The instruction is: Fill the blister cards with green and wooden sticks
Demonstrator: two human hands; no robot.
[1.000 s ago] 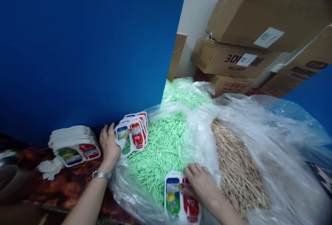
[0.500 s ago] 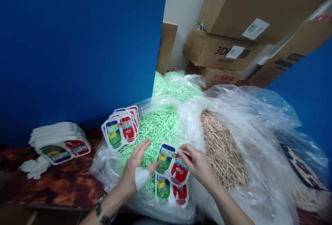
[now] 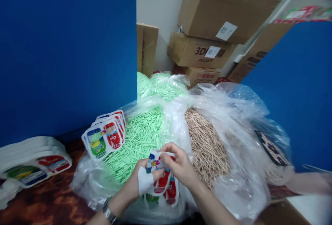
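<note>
My left hand, with a white wrap at the base of its thumb and a watch on the wrist, is closed on a printed card package with a green drink and a red cola can on it. My right hand pinches the same package along its upper right edge. Fingers cover much of its front. Just below lies a second printed card package, partly hidden. Beneath both hands are heaped thin green sticks in clear plastic, with thin brown sticks to the right.
Several overlapping packages lie on the green sticks at left. A stack of white-edged packages stands on the brown-patterned surface. Cardboard boxes are piled behind. Blue panels flank the area. Something blurred crosses the right edge.
My left hand has come right and closed on the package, which both hands now hold. The package has tilted. The view has turned right, so the surroundings appear shifted left.
</note>
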